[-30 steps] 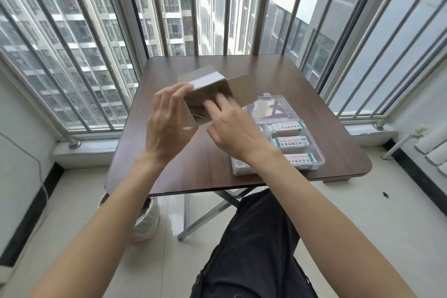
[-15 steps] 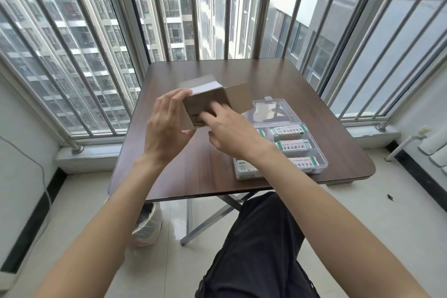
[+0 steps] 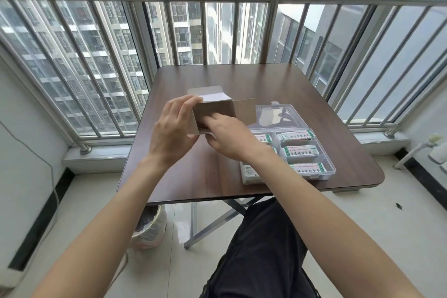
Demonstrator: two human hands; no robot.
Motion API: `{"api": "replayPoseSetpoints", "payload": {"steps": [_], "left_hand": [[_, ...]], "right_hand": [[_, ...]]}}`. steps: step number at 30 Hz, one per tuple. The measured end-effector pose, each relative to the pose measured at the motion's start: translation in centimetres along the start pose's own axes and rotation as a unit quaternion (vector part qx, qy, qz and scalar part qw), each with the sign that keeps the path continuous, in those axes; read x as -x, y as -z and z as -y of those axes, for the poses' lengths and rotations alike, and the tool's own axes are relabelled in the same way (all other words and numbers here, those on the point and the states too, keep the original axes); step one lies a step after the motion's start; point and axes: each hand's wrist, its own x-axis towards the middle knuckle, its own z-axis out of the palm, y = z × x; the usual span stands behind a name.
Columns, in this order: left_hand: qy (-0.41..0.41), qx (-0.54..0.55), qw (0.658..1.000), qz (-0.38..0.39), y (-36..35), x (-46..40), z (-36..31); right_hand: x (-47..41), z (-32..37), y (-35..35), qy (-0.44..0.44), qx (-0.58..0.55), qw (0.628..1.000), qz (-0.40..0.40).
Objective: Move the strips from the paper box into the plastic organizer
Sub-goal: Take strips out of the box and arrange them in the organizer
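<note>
Above the table (image 3: pixel 183 176), left hand (image 3: pixel 174 133) grips cardboard box (image 3: pixel 215 110), seemingly matte.

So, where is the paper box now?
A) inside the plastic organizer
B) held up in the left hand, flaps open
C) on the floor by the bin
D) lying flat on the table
B: the left hand grips the paper box above the table, flaps open, while the right hand reaches its fingers into the opening.
</note>
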Motion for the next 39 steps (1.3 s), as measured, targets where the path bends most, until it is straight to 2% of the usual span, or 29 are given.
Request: {"api": "replayPoseSetpoints", "payload": {"steps": [6,18,24,30,36,39], "left_hand": [[0.018,0.005,1.0,0.009,0.1,0.3,0.2],[0.06,0.003,0.997,0.041,0.1,0.4,0.7],[0.088,0.026,0.993,0.076,0.5,0.2,1.0],[0.071,-0.018,0.991,0.113,0.8,0.3,1.3],[0.104,-0.006,0.985,0.138,0.5,0.4,1.5],[0.142,0.035,0.977,0.158,0.8,0.2,1.7]], "right_hand": [[0.6,-1.3,0.1,0.077,-0.057,0.993,-0.072],[0.7,-2.9,0.3,0.093,-0.097,0.979,-0.151],[0.0,-2.5,0.7,0.086,-0.174,0.974,-0.119],[-0.8,-2.9,0.2,0.039,-0.145,0.989,0.017],[-0.6,-3.4,-0.1,0.045,-0.147,0.988,-0.029],[-0.7,-3.5,0.0,0.041,-0.256,0.964,-0.066]]}}
